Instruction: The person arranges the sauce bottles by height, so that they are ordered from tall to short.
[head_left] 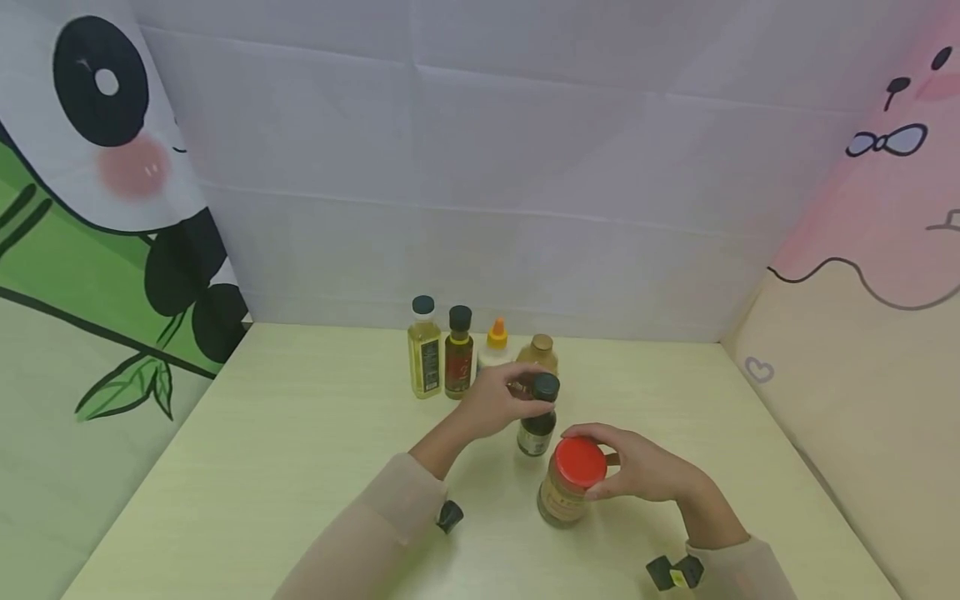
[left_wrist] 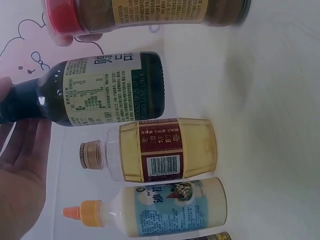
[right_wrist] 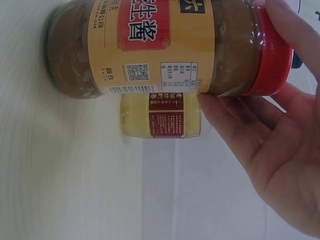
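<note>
My left hand (head_left: pixel 498 400) grips a dark sauce bottle (head_left: pixel 535 435) by its black cap and neck. In the left wrist view, the same dark bottle (left_wrist: pixel 107 89) shows a pale printed label; its base appears raised off the table. A peanut butter jar (head_left: pixel 564 497) with a red lid is held at the lid by my right hand (head_left: pixel 645 467), thumb on one side and fingers on the other. The right wrist view shows the jar's (right_wrist: pixel 150 47) yellow label and brown contents. Whether the jar's base touches the table, I cannot tell.
Behind the hands stand a yellow oil bottle (head_left: pixel 425 354), a dark red-labelled bottle (head_left: pixel 459 358), a salad dressing squeeze bottle (left_wrist: pixel 170 209) with an orange tip and a golden oil bottle (left_wrist: pixel 170 150). The pale table (head_left: pixel 315 417) ends at a white back wall (head_left: pixel 465 167).
</note>
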